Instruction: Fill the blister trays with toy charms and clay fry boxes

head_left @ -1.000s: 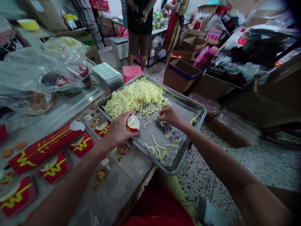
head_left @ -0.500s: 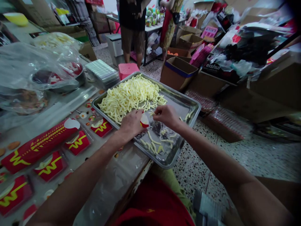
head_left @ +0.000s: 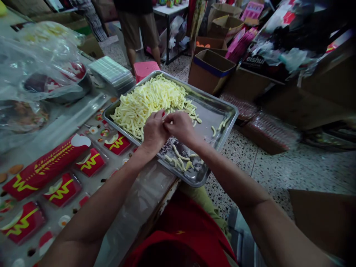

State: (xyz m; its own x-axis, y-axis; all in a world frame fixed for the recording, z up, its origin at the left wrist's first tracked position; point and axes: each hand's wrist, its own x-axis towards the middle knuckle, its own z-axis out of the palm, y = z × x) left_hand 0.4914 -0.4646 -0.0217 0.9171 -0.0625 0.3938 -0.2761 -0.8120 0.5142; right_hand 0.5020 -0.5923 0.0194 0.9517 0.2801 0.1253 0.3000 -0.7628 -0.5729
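Over the metal tray (head_left: 205, 111), my left hand (head_left: 155, 133) is closed around a small red fry carton (head_left: 163, 114), of which only a sliver shows. My right hand (head_left: 180, 128) meets it there, fingers pinched together at the carton's mouth. Most of what the right fingers grip is hidden; half a second ago pale fry-like sticks showed in them. A large pile of pale yellow fry-like sticks (head_left: 155, 94) fills the tray's far left part. Some loose sticks (head_left: 180, 159) lie near its front corner, and a few more on its right side.
Flat red cartons with yellow zigzags (head_left: 90, 163) and a long red stack of cartons (head_left: 50, 167) show on the table at left. Behind are clear plastic boxes (head_left: 111, 72), a pink stool (head_left: 146, 69) and a standing person (head_left: 139, 29). Cardboard boxes (head_left: 210, 72) stand at right.
My right hand has moved left, from above the tray's middle to my left hand, and now covers most of the carton. The view has tilted slightly downward.
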